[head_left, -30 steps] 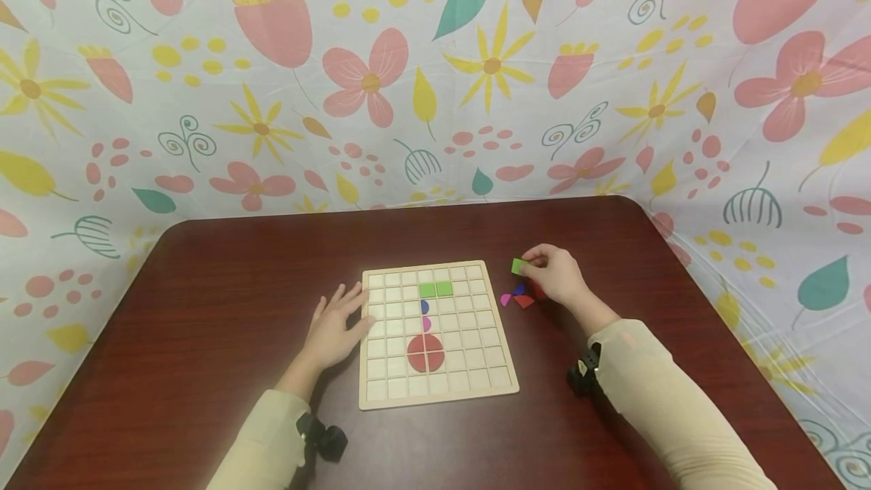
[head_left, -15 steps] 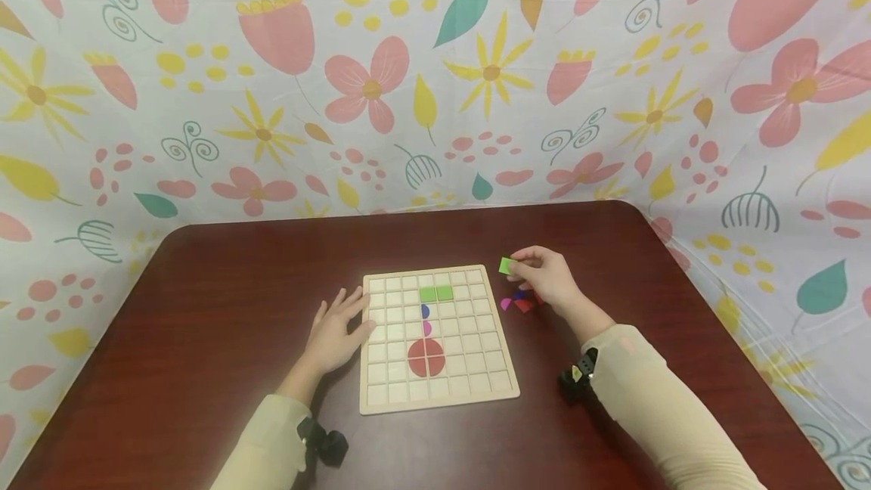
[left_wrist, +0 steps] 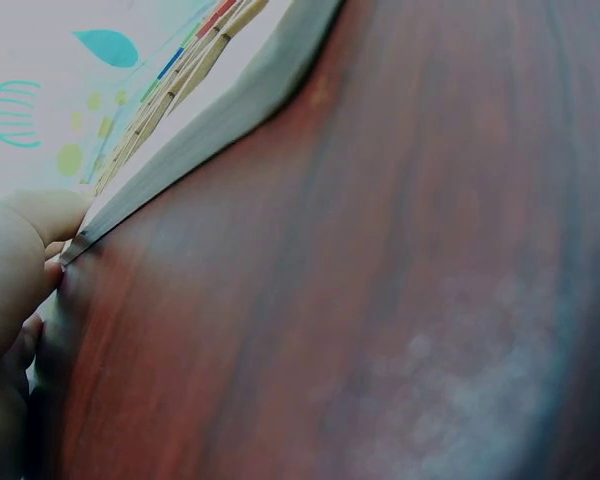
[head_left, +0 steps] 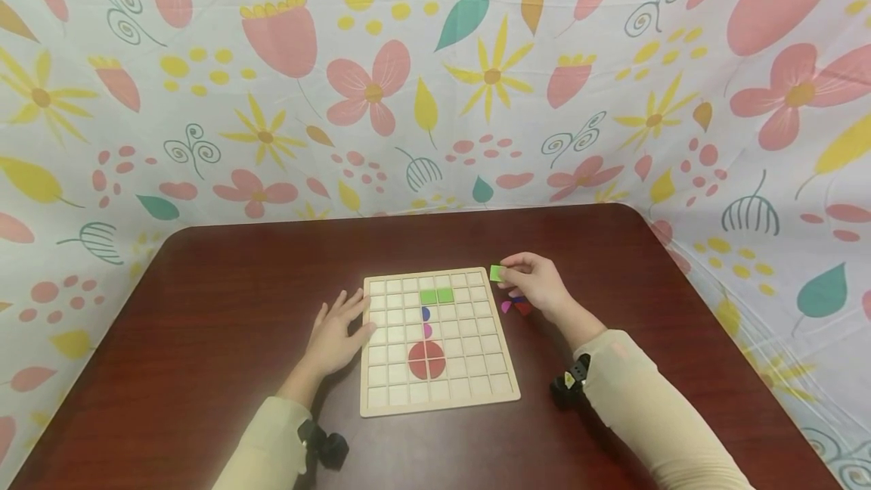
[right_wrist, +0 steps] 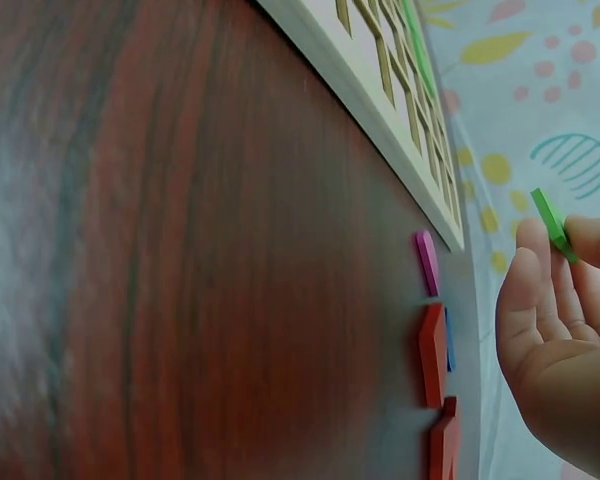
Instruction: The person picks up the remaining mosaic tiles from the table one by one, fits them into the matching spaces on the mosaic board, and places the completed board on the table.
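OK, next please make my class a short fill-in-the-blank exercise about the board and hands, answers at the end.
1. The ____ hand pinches a green square.
2. The board bears ____ green squares.
3. Between those squares and the pink piece sits a ____ piece.
4. Four red pieces together form a ____.

Answers: right; two; blue; circle.

The held green square (head_left: pixel 496 273) has been carried leftward by the right hand (head_left: pixel 537 283), from beyond the loose pieces (head_left: pixel 506 307) to just beside the grid board's (head_left: pixel 469 347) far right corner.
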`<state>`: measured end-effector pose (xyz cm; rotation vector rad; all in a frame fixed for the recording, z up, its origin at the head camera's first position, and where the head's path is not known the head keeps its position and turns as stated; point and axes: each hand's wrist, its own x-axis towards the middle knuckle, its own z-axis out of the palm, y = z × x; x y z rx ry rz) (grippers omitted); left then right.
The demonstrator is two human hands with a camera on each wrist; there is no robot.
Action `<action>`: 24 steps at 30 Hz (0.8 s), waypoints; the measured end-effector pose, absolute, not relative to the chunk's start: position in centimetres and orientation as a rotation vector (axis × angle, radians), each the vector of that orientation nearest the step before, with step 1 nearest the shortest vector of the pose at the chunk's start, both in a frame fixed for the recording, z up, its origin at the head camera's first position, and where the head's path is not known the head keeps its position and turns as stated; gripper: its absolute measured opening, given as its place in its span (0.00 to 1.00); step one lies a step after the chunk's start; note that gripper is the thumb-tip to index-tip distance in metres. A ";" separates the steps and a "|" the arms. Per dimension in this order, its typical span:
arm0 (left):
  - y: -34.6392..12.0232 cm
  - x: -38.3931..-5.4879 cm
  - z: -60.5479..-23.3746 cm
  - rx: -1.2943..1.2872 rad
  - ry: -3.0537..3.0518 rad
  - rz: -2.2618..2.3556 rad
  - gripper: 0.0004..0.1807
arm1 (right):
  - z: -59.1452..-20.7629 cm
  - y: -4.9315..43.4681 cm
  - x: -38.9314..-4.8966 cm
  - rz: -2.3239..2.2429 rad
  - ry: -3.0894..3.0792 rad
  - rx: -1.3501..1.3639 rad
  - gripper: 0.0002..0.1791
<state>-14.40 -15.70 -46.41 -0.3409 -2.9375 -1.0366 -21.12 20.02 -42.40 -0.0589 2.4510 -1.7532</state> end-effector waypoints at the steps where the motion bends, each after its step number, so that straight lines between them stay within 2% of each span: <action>1: -15.7 -14.4 -46.4 -0.341 -2.939 -1.039 0.29 | -42.4 19.9 -21.1 -1.756 2.446 -0.060 0.18; 24: -15.7 -14.5 -46.5 -0.335 -2.943 -1.036 0.29 | -42.8 18.1 -20.8 -1.748 2.403 -0.085 0.17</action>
